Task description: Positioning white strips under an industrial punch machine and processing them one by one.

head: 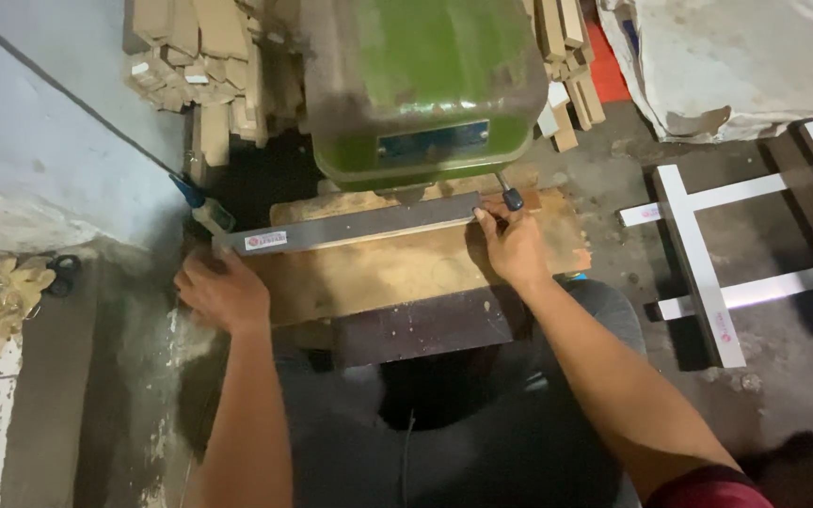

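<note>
At frame centre, a grey metal strip (359, 227) lies on the wooden board (397, 273) before the green machine (425, 85). The left hand (223, 290) and right hand (512, 246) clamp its ends.

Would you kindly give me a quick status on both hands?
Left hand at grey strip's left end. Right hand pinching its right end. Strip on wooden board, under green machine.

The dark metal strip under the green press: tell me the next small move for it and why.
Probably nudge the dark metal strip a little further under the green press, keeping it flat on the wooden board. The left hand steadies its left end, and the right hand pinches its right end beside the black-knobbed lever. The strip lies along the machine's front edge, apparently not yet fully seated.
</note>
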